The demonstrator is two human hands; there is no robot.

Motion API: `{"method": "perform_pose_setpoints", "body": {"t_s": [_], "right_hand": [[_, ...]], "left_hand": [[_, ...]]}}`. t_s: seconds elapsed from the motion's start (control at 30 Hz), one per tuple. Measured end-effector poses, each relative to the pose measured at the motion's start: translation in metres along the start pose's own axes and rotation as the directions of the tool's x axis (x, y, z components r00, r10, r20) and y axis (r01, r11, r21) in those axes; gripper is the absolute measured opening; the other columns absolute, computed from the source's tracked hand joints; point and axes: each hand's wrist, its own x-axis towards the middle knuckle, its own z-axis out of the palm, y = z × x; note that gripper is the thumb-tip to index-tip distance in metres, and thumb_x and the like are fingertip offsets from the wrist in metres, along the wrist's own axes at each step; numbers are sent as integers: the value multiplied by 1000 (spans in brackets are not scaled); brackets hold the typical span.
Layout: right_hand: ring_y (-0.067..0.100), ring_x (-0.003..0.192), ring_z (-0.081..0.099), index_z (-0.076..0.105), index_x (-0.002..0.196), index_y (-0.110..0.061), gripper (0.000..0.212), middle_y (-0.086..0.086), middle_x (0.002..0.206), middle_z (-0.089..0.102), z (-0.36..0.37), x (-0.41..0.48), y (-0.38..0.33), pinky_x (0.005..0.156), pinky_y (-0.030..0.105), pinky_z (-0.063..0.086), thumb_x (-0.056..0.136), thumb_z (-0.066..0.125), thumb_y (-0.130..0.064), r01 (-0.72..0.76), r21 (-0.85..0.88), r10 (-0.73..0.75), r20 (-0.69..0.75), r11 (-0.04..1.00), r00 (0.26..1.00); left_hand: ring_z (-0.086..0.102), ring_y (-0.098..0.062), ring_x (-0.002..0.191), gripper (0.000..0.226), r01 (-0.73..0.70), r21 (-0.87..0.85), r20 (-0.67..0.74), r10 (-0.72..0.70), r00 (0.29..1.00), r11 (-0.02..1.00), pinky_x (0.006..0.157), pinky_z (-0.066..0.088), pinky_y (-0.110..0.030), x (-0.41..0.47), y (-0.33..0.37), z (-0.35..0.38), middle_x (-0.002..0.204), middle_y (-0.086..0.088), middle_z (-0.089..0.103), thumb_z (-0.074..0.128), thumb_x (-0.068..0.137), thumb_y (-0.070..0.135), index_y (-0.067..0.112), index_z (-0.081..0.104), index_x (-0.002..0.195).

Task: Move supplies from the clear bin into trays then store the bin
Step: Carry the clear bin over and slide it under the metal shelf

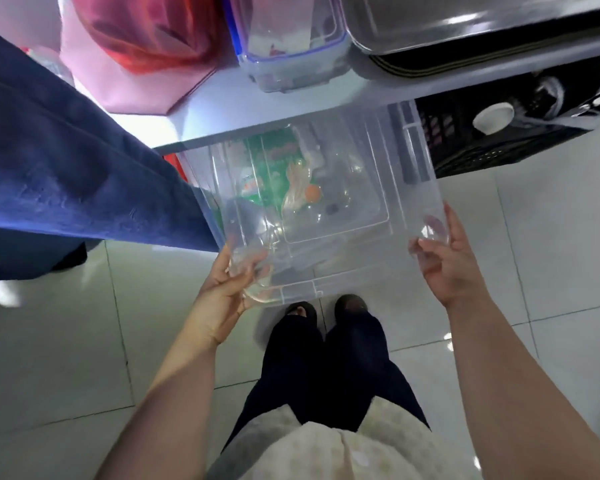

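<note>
Hands grip the bin [326, 202] at its two near corners: the left hand [229, 289] is wrapped around the near-left corner with fingers curled over the rim and showing through the clear plastic, and the right hand [447, 258] clasps the near-right corner, thumb outside, fingertips [430, 226] pressed on the inner wall. Holding it at both corners probably keeps the wide, light bin level while it is guided. The bin is held above the floor [84, 341], its far end already tucked under the edge of the table [257, 109], so the storing step looks to be in hand, with the space below the table as the likely home. The bin seems empty; the green packet [267, 161] and other bits seen through its bottom appear to lie beneath it, though I cannot tell for sure that none are inside. To its right under the table sits a black crate [482, 140], just beside the bin, which leaves a narrow slot and explains the straight-in approach. A blue cloth [66, 168] hangs at the left, touching or overlapping the bin's left side, and could snag. On the table above stand a lidded box [291, 53] and a metal tray [465, 26].
</note>
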Motion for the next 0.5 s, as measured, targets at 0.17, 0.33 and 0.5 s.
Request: {"method": "perform_pose_setpoints", "body": {"t_s": [0.17,0.33,0.5], "right_hand": [[13,95,59,48,133,-37,68,-3,136,50,30,34,-2,80,24,50,85,55,10,29,-171,-19,57,985,998],[9,135,36,50,128,-42,63,-10,147,41,58,68,5,113,38,30,83,60,2,121,-313,-112,47,942,993],[1,132,35,43,137,-38,58,-12,149,36,64,100,17,110,27,29,88,61,-14,98,-490,-100,21,866,995]], "left_hand": [[61,-18,105,57,-148,226,-205,195,959,963,84,49,-40,-8,-9,-3,126,-7,64,59,90,7,36,47,138],[58,-18,108,50,-156,384,-398,315,862,910,102,44,-39,15,-19,-3,127,0,63,59,94,15,37,48,137],[48,-17,125,54,0,511,-479,285,830,859,109,38,-41,52,-17,-16,136,2,52,55,95,30,49,34,142]]}}
